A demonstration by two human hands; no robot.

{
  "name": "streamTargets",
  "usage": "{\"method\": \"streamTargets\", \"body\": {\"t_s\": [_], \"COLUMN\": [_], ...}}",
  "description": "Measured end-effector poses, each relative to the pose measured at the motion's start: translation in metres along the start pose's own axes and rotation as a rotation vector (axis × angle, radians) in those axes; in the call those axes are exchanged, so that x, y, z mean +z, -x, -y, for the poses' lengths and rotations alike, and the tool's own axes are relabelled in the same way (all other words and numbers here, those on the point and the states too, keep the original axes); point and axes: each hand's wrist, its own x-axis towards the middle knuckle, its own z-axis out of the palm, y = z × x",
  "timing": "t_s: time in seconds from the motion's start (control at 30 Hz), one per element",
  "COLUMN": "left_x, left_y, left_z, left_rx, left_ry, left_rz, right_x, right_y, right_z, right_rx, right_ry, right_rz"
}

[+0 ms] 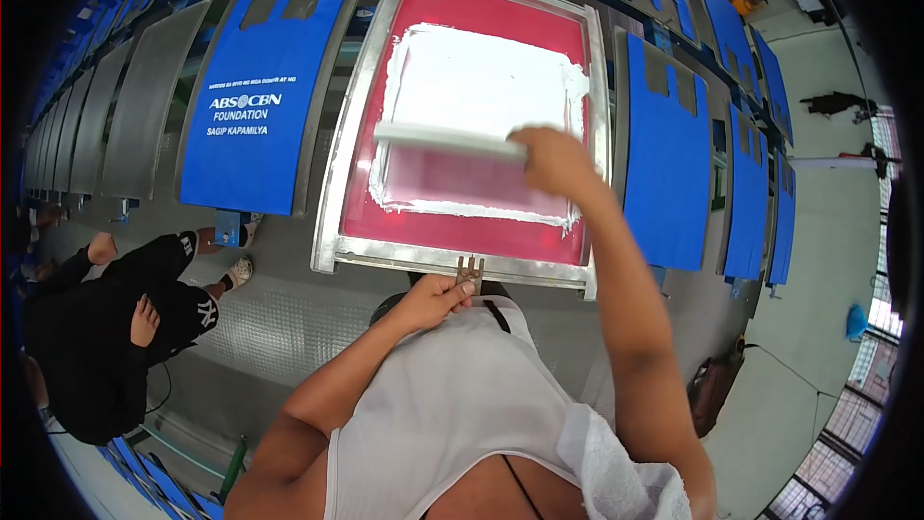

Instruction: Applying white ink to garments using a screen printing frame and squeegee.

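A metal-framed printing screen with red mesh lies in front of me. Thick white ink covers the far part of its middle, with ragged ridges along the sides and near edge. My right hand is closed on one end of a pale squeegee, which lies crosswise over the mesh. Nearer me than the squeegee, the mesh shows a thinner, pinkish, blurred film. My left hand pinches a small slotted metal bracket at the middle of the screen's near edge.
A flat blue bag with white print lies on a board to the left; a plain blue bag lies to the right. Bare grey boards continue leftward. At lower left sits a person in black. A white towel hangs over my shoulder.
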Motion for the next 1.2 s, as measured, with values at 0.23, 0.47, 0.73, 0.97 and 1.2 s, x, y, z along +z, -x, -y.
{"method": "streamTargets", "body": {"t_s": [0.23, 0.47, 0.73, 0.97, 1.2], "left_x": [0.011, 0.007, -0.088, -0.164, -0.021], "left_y": [-0.009, -0.019, 0.001, -0.035, -0.079], "left_z": [0.000, 0.025, -0.062, -0.049, -0.064], "left_rx": [-0.030, -0.186, 0.258, 0.248, 0.397], "left_ry": [-0.017, -0.239, -0.608, -0.141, -0.153], "left_rz": [-0.123, -0.285, -1.038, -0.916, -0.874], "right_x": [0.062, 0.039, 0.072, 0.059, 0.014], "right_y": [0.112, 0.100, 0.078, 0.075, 0.177], "right_z": [0.037, -0.044, -0.119, -0.118, -0.234], "right_rx": [-0.064, 0.030, 0.127, 0.205, 0.342], "right_ry": [-0.009, -0.035, -0.840, -1.243, -1.066], "right_rz": [-0.112, -0.222, -0.278, -0.238, -0.343]}}
